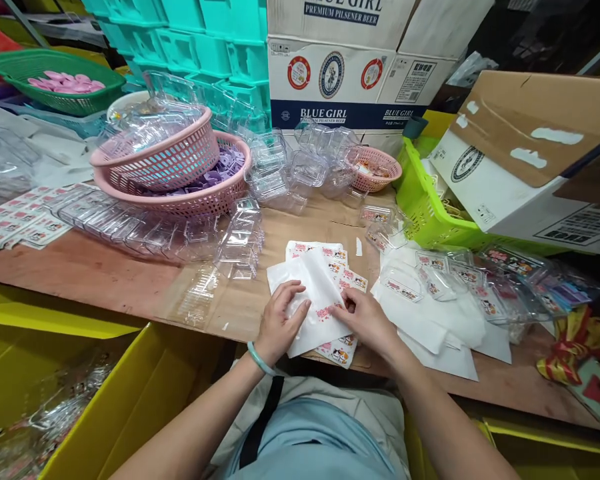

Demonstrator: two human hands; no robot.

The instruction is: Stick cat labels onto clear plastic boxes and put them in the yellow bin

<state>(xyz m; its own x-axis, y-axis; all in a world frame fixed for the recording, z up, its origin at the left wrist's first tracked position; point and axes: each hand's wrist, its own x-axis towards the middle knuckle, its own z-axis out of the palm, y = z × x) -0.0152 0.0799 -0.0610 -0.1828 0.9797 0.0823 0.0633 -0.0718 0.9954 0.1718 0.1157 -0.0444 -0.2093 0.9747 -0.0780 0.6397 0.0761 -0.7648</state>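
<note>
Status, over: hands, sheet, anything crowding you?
Left hand open on white sheet; right hand at its right edge, grip unclear. Printed sticker sheets underneath. Loose white papers close on the right.

Plastic shells [273, 163], sticker sheets [351, 280] and stacked crates [195, 50] (teal ones) mark a workshop.

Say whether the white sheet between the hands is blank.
Mostly blank: the white sheet looks bare except for pink print by the right hand.
</note>
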